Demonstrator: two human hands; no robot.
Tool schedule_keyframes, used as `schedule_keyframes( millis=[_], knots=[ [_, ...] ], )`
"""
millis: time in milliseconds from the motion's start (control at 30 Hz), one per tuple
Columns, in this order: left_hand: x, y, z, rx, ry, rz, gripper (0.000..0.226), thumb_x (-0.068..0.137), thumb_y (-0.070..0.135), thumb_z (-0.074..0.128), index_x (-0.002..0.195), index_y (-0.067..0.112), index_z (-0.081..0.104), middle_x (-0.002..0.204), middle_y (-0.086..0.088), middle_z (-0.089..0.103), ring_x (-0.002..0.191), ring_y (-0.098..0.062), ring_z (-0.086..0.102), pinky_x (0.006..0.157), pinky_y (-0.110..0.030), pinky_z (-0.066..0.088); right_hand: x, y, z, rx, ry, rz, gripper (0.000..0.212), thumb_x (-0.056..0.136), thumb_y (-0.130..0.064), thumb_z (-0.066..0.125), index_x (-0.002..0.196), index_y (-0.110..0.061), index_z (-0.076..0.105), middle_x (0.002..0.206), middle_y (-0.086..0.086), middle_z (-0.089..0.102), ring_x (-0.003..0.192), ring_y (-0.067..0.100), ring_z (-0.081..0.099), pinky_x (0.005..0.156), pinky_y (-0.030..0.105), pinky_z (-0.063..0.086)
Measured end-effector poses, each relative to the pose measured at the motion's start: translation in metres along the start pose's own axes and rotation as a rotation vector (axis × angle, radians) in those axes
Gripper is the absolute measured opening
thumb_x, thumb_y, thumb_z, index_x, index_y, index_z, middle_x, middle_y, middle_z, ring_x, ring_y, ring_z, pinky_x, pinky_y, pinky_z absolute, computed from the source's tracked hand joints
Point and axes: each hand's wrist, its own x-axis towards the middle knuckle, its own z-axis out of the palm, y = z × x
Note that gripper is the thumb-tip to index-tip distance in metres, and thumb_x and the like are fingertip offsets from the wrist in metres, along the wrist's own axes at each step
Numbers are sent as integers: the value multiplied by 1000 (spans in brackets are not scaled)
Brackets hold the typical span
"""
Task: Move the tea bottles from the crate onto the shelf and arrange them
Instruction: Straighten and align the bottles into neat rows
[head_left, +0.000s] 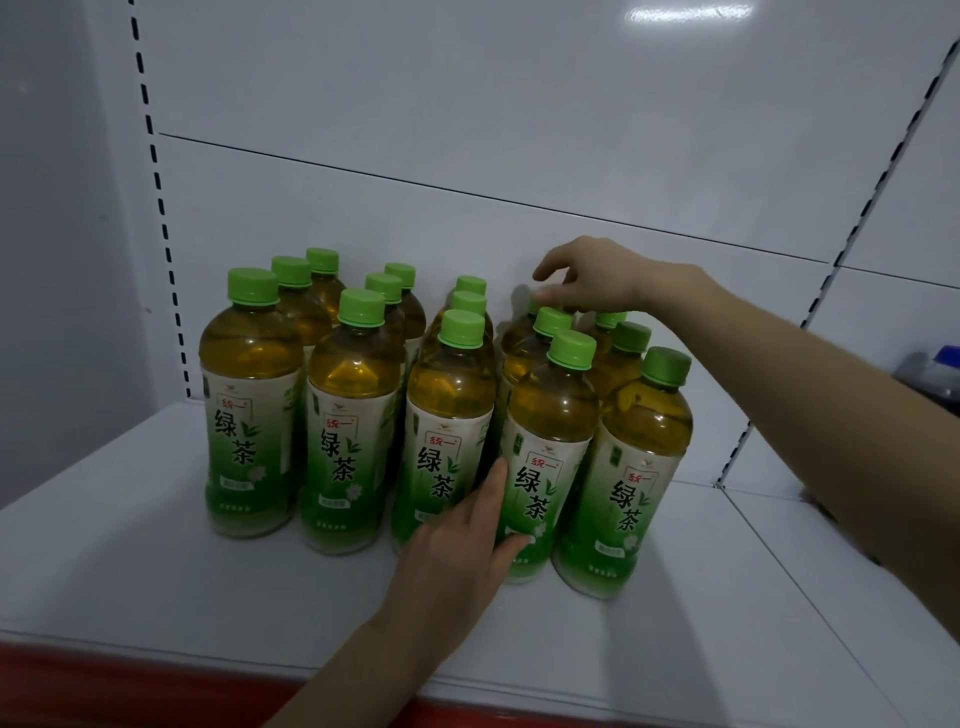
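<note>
Several green-tea bottles with green caps stand in rows on the white shelf (130, 561), front labels facing me. My left hand (462, 545) reaches between two front bottles, its straight fingers against the fourth front bottle (545, 467) and beside the third front bottle (449, 415). My right hand (587, 275) is over the back of the fourth row, fingertips curled round the cap of the rearmost bottle (514, 332), whose cap is mostly hidden under the fingers. The crate is out of view.
The shelf's white back panel (519, 156) has slotted uprights at left and right. A red strip (104, 691) runs along the shelf's front edge. A blue and grey object (930, 374) lies on the neighbouring shelf at far right.
</note>
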Motion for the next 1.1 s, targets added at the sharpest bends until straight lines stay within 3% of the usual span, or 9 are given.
schedule_keyframes(
  millis=[100,167,267,467,667,800,900,967,1100],
  knots=[
    [1,0,0,-4,-6,-5,61,76,43,48,123,4,42,78,-1,73,62,-9,68,50,-21,54,-24,-5,-9,186,-44,-27,37,89,-37,52,118,-14,56,103,5,62,81,17,63,77,28,52],
    [1,1,0,-8,-15,-11,62,76,43,48,124,5,41,78,-1,73,62,-10,68,49,-21,54,-32,-8,-5,74,-123,-54,43,85,-40,57,122,-16,54,104,0,57,89,15,55,78,26,46],
    [0,1,-1,0,-28,-22,62,76,44,46,124,5,41,77,0,72,61,-9,68,49,-20,53,-31,-7,3,-54,-79,-101,39,85,-30,62,121,-14,57,111,7,59,91,12,47,77,23,35],
    [3,2,-1,20,-45,-42,62,75,44,47,123,6,41,74,0,72,58,-9,67,47,-20,51,-34,-2,3,-13,-65,-84,40,86,-22,61,125,-13,55,120,10,60,94,15,51,85,26,42],
    [1,2,-2,22,-61,-55,82,53,27,88,121,2,49,66,-2,70,51,-13,65,41,-21,49,-42,-3,1,25,-92,-43,45,88,-28,57,132,-18,47,124,11,58,107,22,57,90,31,45],
    [2,1,-2,43,-62,-56,75,50,24,90,113,-3,60,60,-3,68,46,-14,64,37,-21,48,-69,0,-21,266,46,-31,34,89,-30,55,119,-14,56,103,9,68,91,17,67,86,30,54],
    [6,0,0,63,-53,-62,74,48,23,91,110,-4,62,57,-3,66,44,-15,62,35,-21,46,-86,-8,-27,296,-39,-51,38,84,-40,58,113,-17,60,95,2,70,85,12,68,79,25,56],
    [7,2,1,61,-53,-71,74,47,23,91,109,-4,62,57,-4,67,44,-16,63,36,-22,45,-90,-15,-22,206,-96,-58,44,78,-46,61,114,-21,60,88,-6,66,80,7,63,73,21,50],
    [5,2,3,56,-47,-73,72,50,23,90,109,-5,61,58,-6,67,44,-19,63,36,-24,46,-87,-19,-10,143,-50,-116,35,77,-39,67,105,-18,65,68,-14,49,63,3,48,58,17,35]
  ],
)
